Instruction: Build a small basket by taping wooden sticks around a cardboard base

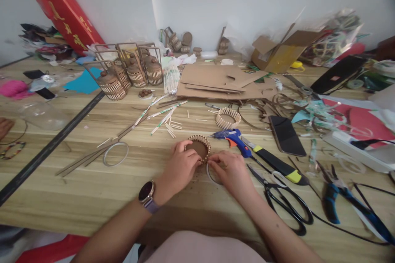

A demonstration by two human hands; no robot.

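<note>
Fingers of my left hand (182, 165) are wrapped over the near left side of a small round basket (198, 149) with a brown inside and a rim of short light and dark sticks. My right hand (231, 171) is closed in a pinch at the basket's near right edge. Beneath its fingers runs a thin pale ring or strip (211, 176), partly hidden by the hand. Just beyond lies a blue glue gun (231, 134), its nozzle towards the basket. A second ring of upright pale sticks (228, 118) stands behind it.
To the right lie a yellow-black utility knife (279, 165), black scissors (285, 201), pliers (336, 189) and a phone (286, 134). Finished lidded baskets (132, 72) stand at back left, cardboard sheets (212, 78) at the back. Another person's hand (5, 126) shows at the left edge.
</note>
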